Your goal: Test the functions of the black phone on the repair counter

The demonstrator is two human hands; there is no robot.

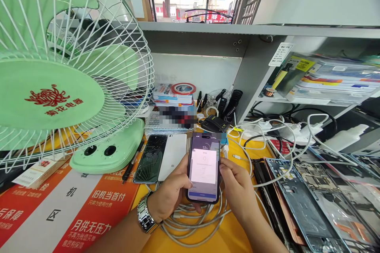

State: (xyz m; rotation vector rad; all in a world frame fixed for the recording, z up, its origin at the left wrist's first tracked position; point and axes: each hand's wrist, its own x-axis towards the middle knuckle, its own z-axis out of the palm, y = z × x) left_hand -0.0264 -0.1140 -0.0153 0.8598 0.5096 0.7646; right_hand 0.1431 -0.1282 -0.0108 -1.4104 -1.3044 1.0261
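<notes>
My left hand [172,191], with a steel wristwatch [147,212] on its wrist, grips the left edge of a dark smartphone [203,168]. My right hand [237,189] holds the phone's right side. The lit screen shows a white dialog and a reading of 52%. Just left of my left hand lie a black phone with a shattered screen [150,158] and a white phone [172,157], side by side. A coil of white charging cables [192,221] sits under my hands.
A green desk fan [50,87] stands at the left on a yellow counter [234,237] with printed orange signage. Opened phone frames [303,197] fill the right side. White cables and a power strip [258,128] run behind. A grey shelf [252,31] overhangs the counter.
</notes>
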